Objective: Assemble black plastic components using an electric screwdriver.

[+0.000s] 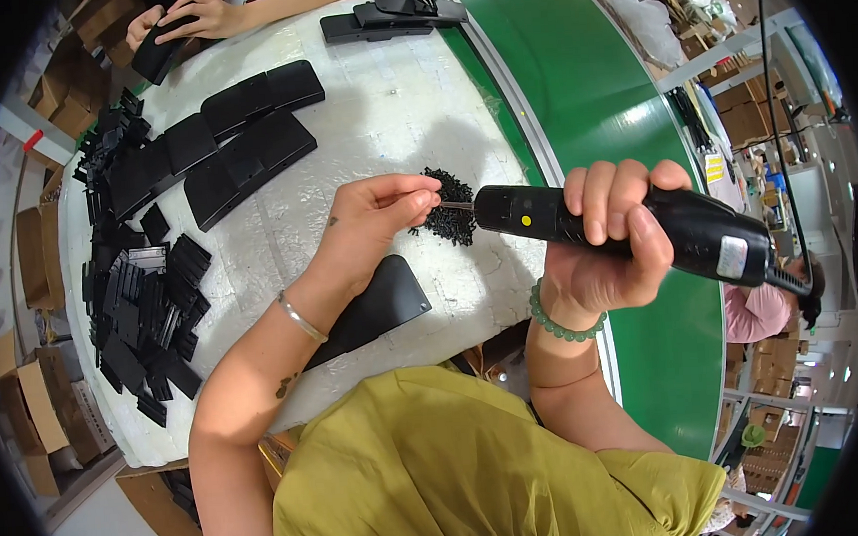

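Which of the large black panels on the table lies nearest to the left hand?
The panel just below the left hand, beside the wrist; the other large panels lie farther away, toward the picture's upper left and top.

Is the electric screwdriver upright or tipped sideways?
Tipped sideways: in the right hand, the screwdriver points its bit toward the left hand.

Black panels (254,166), screws (456,226) on white tabletop (372,106)
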`<move>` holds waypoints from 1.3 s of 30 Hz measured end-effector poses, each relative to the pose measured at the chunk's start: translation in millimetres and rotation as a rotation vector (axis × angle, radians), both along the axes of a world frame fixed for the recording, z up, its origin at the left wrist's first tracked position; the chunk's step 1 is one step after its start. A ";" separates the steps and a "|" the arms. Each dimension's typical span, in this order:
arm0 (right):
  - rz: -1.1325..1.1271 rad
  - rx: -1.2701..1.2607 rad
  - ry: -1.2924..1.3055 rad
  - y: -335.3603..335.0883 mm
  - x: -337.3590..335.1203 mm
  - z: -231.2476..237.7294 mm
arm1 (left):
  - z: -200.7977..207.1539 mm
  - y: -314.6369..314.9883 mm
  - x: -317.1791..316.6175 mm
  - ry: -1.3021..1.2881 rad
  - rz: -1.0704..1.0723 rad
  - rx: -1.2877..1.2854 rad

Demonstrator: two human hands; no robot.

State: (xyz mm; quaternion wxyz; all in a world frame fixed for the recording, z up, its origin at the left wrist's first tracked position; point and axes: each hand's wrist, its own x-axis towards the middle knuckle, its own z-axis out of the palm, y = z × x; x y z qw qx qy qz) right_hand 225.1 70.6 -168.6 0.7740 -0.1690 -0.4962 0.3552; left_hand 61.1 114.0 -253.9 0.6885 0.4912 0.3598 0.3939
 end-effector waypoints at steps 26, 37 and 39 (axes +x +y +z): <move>0.214 0.087 -0.224 -43.4 -31.2 26.3 | 35.0 -85.2 -40.7 -0.587 -0.205 -0.619; 0.604 -0.076 -0.288 -53.3 -56.3 -11.2 | -4.4 -69.9 -95.2 0.859 0.218 0.701; 0.610 -0.095 -0.303 -54.6 -60.7 -17.1 | -10.0 -72.1 -95.2 0.963 0.162 0.659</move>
